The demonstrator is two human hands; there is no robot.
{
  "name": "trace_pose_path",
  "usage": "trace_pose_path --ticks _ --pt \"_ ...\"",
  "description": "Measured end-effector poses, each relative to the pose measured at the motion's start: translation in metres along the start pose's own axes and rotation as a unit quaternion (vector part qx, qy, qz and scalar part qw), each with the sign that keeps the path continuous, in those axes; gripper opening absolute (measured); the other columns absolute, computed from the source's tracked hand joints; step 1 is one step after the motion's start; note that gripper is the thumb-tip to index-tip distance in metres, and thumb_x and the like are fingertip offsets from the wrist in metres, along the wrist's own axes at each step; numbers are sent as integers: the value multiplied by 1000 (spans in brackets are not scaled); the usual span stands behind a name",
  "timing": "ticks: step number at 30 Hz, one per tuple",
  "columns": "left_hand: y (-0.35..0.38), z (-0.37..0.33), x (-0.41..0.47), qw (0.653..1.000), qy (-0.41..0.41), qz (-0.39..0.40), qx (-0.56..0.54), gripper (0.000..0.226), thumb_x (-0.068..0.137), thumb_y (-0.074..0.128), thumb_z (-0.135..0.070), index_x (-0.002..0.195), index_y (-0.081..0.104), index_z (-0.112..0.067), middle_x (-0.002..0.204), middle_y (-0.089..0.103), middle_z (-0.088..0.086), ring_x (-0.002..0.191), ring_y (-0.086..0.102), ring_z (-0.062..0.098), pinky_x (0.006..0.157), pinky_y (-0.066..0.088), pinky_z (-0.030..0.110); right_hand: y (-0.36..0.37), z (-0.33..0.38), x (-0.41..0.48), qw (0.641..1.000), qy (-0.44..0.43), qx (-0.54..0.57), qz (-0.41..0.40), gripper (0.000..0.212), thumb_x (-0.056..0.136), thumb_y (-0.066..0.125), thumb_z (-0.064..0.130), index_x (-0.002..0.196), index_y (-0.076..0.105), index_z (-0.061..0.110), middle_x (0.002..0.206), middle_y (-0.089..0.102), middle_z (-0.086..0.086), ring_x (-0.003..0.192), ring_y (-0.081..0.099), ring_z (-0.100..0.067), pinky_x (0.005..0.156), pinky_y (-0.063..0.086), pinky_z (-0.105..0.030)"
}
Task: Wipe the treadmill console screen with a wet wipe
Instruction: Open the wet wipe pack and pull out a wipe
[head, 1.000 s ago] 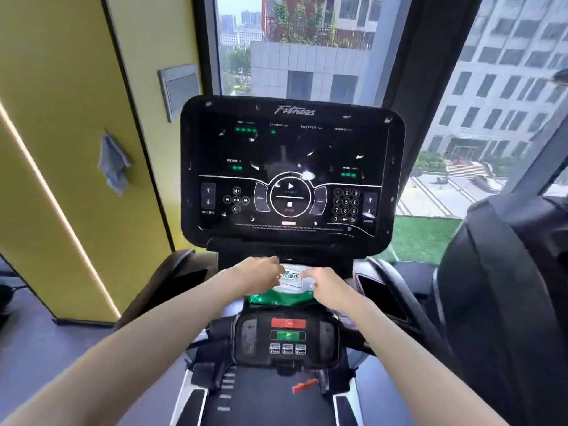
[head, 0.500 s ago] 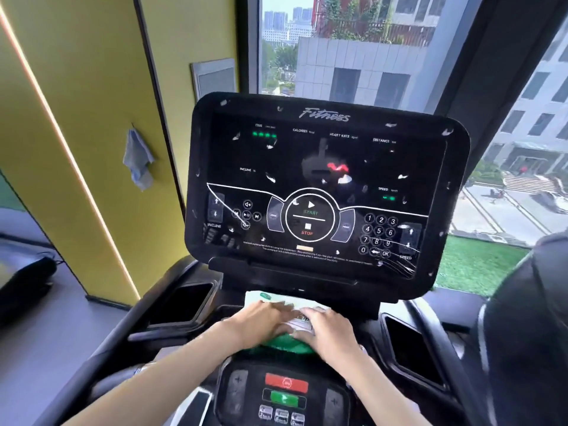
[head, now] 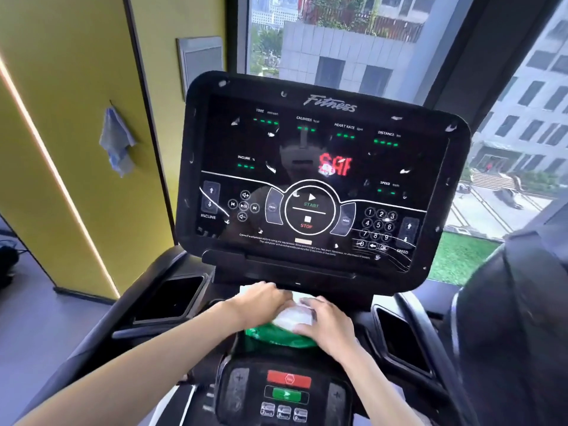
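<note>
The left hand point(head: 261, 302) curls its fingers over the green wipe pack point(head: 276, 338). The right hand point(head: 330, 329) grips its white top with bent fingers. The speckled console screen point(head: 310, 179) stands above them.

- The console screen point(head: 307, 179) looks to me like glossy black glass or plastic. It mirrors the room and carries whitish flecks and smears.
- Its frame point(head: 458, 167) is smooth black plastic with a slight sheen.
- The wipe pack point(head: 276, 338) is shiny, crinkled green plastic film, white on top.
- The lower control panel point(head: 233, 392) is dark matt plastic.
- The rag point(head: 116, 142) I see on the wall is soft blue-grey cloth.
- The yellow wall point(head: 61, 87) is smooth and matt.
</note>
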State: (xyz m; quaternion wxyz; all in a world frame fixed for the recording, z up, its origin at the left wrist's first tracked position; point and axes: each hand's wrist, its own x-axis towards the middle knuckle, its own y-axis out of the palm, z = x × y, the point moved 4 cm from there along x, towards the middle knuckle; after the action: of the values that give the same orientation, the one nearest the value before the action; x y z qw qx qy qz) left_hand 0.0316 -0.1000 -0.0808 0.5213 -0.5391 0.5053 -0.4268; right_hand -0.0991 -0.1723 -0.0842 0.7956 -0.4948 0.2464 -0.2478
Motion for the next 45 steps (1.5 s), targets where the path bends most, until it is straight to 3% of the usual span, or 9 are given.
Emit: trace_pose_path --ticks 4,7,11,15,19,21,26,38,45 --pt "-24 -9 1 990 37 -86 103 11 84 65 -25 84 61 -15 77 66 3 66 65 26 50 35 28 -3 -1 -4 996 21 87 -31 78 71 72 43 140 35 31 126 39 9 105 55 -15 83 46 -33" --pt "-26 -10 -1 983 36 -145 103 34 54 87 -26 53 53 -19 47 49 -3 32 50 16 34 18 16 -9 2 -13 992 -5 97 -78 67 78 69 35 136 38 31 121 42 13 99 54 -9 80 47 -33" --pt "-33 -8 1 975 9 -217 36 37 62 81 -12 69 45 -16 68 47 1 44 50 17 30 16 21 -19 8 -21 975 -52 135 -168 50 82 67 19 124 43 32 108 45 22 86 49 1 71 47 -26" --pt "-35 -4 -4 976 -8 -215 19 55 45 81 3 72 38 -18 67 44 -2 39 45 15 31 12 22 -14 10 -9 984 -47 119 -125 14 83 64 19 94 60 26 80 51 17 70 50 -6 64 42 -26" --pt "-20 -1 -11 981 53 -180 -39 32 59 80 -4 75 54 -13 75 53 -1 57 57 18 34 30 24 -6 17 2 994 -42 71 -69 15 90 54 18 97 67 22 97 61 12 89 56 -11 74 45 -29" --pt "-9 1 -13 979 67 -168 -94 23 76 72 -11 97 63 -9 99 57 4 87 58 21 57 48 32 -3 20 6 997 -42 17 -54 21 91 50 17 101 67 22 106 63 6 100 58 -18 79 44 -32" --pt "4 2 -18 960 2 -126 -251 46 86 64 -14 129 50 -3 122 45 8 115 47 18 95 29 12 3 31 14 992 -58 -111 -1 27 89 49 9 106 65 22 111 61 0 101 60 -23 69 38 -27" --pt "19 9 -15 921 -97 -68 -371 48 79 71 -9 124 56 -10 118 48 6 111 50 19 96 35 20 7 39 26 984 -34 -164 52 19 85 48 7 100 59 7 101 62 -12 94 61 -32 65 40 -29" --pt "17 7 -14 928 -102 -62 -352 29 82 68 -8 111 64 -4 118 43 5 112 48 19 89 32 11 0 34 20 993 -41 -107 -18 16 86 49 18 95 62 16 100 65 -2 88 63 -27 66 45 -30"
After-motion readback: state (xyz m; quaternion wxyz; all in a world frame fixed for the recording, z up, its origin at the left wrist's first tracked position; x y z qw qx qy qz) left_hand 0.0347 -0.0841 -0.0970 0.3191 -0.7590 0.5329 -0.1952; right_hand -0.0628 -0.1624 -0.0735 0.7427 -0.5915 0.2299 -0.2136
